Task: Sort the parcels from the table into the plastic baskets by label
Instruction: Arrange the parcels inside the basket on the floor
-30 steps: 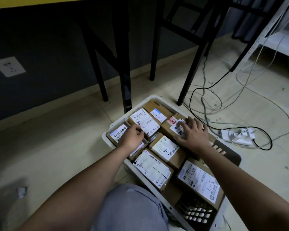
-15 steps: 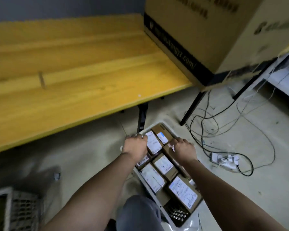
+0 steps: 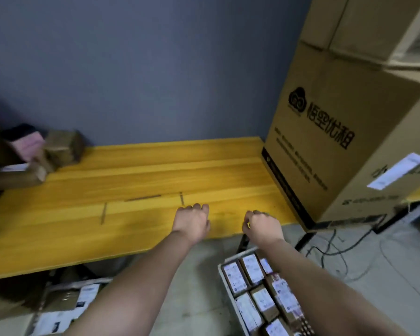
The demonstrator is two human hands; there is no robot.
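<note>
Bare hands (image 3: 224, 221) curled above yellow table (image 3: 121, 185)

Parcels (image 3: 46, 151) on worktop (image 3: 136, 180) far left; big carton (image 3: 330, 141) at its right end; basket (image 3: 222, 282) of parcels on floor (image 3: 197, 287), front right.

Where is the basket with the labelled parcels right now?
In the head view the basket sits on the floor at lower right, under the right forearm, just in front of the yellow table and full of parcels.
</note>
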